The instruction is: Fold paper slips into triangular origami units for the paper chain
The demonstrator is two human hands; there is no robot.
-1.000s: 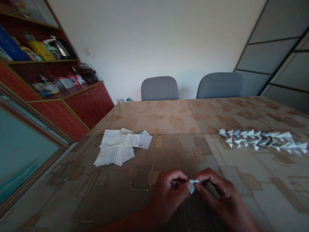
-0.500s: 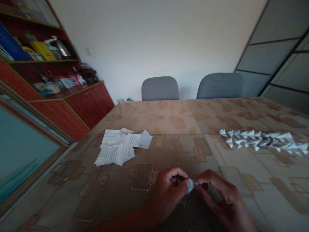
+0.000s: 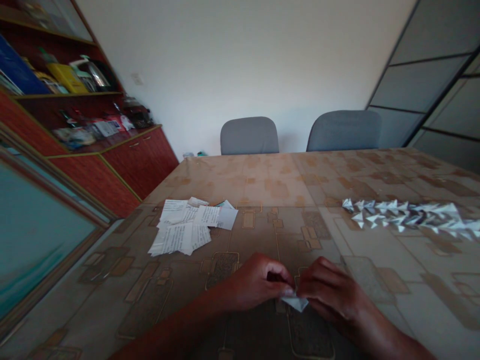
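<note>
Near the front of the table, my left hand (image 3: 258, 282) pinches a small folded piece of paper (image 3: 297, 303) between thumb and fingers. My right hand (image 3: 330, 290) closes on the same piece from the right, and the two hands almost touch. The paper's pale pointed part shows below the fingertips; its upper part is hidden by them. Farther off to the left lies a loose pile of printed paper pieces (image 3: 180, 237). Rows of folded paper shapes with pointed tips (image 3: 401, 215) stand at the right.
A patterned cloth covers the table (image 3: 270, 190). Two grey chairs (image 3: 249, 136) (image 3: 343, 131) stand at its far edge. A red-brown cabinet (image 3: 138, 160) with a kettle (image 3: 98, 75) and other items on its shelves is at the left.
Both hands have closed in around the paper, and the right hand has moved left. The paper is turned and shows a wider, pointed face lower down.
</note>
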